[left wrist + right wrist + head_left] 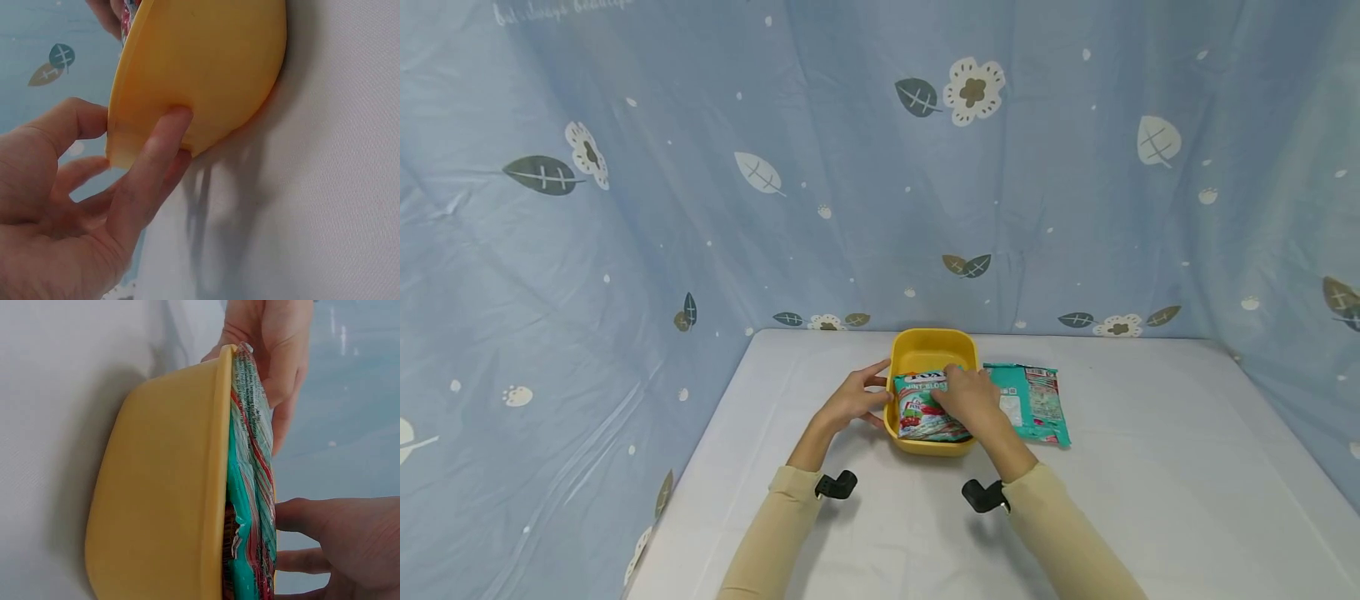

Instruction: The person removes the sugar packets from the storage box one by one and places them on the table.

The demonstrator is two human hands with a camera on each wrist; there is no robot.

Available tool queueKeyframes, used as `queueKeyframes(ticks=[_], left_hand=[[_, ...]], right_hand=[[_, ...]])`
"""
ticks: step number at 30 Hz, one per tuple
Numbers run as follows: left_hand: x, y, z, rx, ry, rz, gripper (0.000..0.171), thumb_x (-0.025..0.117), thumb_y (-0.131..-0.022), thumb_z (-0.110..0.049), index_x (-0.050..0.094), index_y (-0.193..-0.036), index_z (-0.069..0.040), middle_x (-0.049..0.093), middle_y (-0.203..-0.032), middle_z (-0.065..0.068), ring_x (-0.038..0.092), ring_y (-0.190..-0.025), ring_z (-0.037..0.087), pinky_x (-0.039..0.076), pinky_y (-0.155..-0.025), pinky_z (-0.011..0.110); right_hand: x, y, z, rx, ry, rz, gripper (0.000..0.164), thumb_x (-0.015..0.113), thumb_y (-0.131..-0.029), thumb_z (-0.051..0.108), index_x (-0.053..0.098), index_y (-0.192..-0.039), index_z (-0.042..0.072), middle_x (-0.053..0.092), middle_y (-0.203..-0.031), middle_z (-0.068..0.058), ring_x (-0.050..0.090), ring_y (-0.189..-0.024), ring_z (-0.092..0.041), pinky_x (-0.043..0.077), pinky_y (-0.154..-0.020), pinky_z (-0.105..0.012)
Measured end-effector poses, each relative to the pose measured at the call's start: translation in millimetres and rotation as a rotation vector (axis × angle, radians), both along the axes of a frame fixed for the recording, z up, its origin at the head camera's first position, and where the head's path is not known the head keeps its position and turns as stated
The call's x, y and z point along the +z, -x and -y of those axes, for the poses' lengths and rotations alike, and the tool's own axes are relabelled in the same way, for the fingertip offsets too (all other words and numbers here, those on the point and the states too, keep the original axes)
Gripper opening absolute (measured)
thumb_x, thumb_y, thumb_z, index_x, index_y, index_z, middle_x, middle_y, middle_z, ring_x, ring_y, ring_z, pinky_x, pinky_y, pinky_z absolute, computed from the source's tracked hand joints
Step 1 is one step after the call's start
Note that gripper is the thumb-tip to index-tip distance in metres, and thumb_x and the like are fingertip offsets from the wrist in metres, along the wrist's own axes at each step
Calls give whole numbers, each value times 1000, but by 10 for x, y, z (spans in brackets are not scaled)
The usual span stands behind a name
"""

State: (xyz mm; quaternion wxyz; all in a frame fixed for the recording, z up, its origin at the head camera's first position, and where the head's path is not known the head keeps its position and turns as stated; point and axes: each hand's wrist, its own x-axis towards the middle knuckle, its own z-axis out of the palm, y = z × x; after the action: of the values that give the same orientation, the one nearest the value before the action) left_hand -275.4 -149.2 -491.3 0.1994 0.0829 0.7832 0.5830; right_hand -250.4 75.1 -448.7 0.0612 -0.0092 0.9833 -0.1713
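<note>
A teal and red candy bag (925, 417) with FOX lettering lies in the yellow bin (932, 451), its near end level with the rim. My right hand (973, 398) reaches over the bin, fingertips resting on the top of the bag. In the right wrist view, a teal wrapper (240, 575) shows under the striped bag (255, 462). At the bin's left side is my left hand (852, 396), fingers spread. The left wrist view has its fingertips pressing the bin's outer wall (212, 69) and one digit at the rim.
A second teal packet (1033, 404), with a white label and print, lies flat on the white table (1150, 467) just right of the bin. Behind the table hangs a blue leaf-patterned curtain (850, 233), which also runs along the left side.
</note>
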Motion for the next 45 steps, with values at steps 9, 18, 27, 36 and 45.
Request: queueKeyframes(ticks=[9,18,27,36,45], left_hand=[[7,-6,-4,7,1,14,72,63,-93,-10,31,-155,-27,50,-142,18,64,-111,31,64,-64,44],[20,-3,4,2,-8,12,73,64,-93,-9,30,-155,-26,50,-142,18,66,-106,29,65,-64,44],[20,5,8,-6,-3,-1,73,64,-93,-10,29,-156,-23,52,-141,19,68,-98,24,64,-61,41],[13,13,10,0,7,-3,75,65,-91,-11,30,-156,-24,52,-141,19,68,-98,23,64,-59,40],[-7,14,0,9,9,8,75,66,-90,-12,31,-155,-26,52,-141,19,68,-100,25,64,-61,41]], right_hand=[[108,-59,5,41,118,-45,60,66,-91,41,53,-137,4,65,-124,-22,62,-105,-40,50,-100,-58],[120,-32,-101,8,352,92,76,62,-93,45,33,-149,2,53,-139,-27,55,-122,-43,50,-102,-59],[75,20,-162,-42,465,180,83,62,-92,48,24,-154,6,38,-152,-27,41,-136,-46,40,-111,-63],[-18,44,-185,2,573,152,72,62,-94,42,33,-152,12,37,-154,-22,39,-137,-44,37,-112,-65],[-78,44,-199,39,657,181,63,60,-97,35,37,-151,14,39,-154,-17,41,-135,-39,36,-114,-62]])
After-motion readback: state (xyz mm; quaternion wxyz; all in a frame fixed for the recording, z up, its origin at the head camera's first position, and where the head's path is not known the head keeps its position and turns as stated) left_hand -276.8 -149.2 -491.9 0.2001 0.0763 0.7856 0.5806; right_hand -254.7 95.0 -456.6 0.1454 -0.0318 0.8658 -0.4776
